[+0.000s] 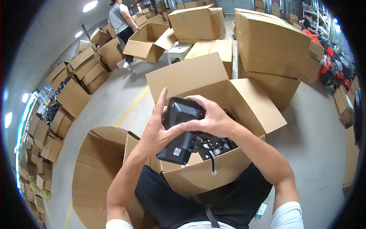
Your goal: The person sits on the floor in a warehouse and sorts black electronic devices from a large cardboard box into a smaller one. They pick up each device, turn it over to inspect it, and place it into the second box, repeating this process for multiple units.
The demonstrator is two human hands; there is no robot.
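Above an open cardboard box (207, 175), I hold a black plastic device (177, 149) in both hands. It has a rectangular housing with rounded corners, a small pale label and a round joint on its side. A black cable (212, 162) with a white plug hangs from it over the box's front wall. My left hand (152, 131) grips the left side, thumb across the middle and one finger pointing up. My right hand (217, 120) wraps the upper right edge, its thumb meeting the left one. Black parts and wires (219, 147) lie inside the box, partly hidden by my hands.
To my left an open, deep carton (97, 168) lies tilted. Large cartons (272, 42) are stacked ahead on the right, with a white stool (178, 52) beyond the box. A person (121, 24) walks at the far left near an open carton (146, 44). Boxes line the left wall.
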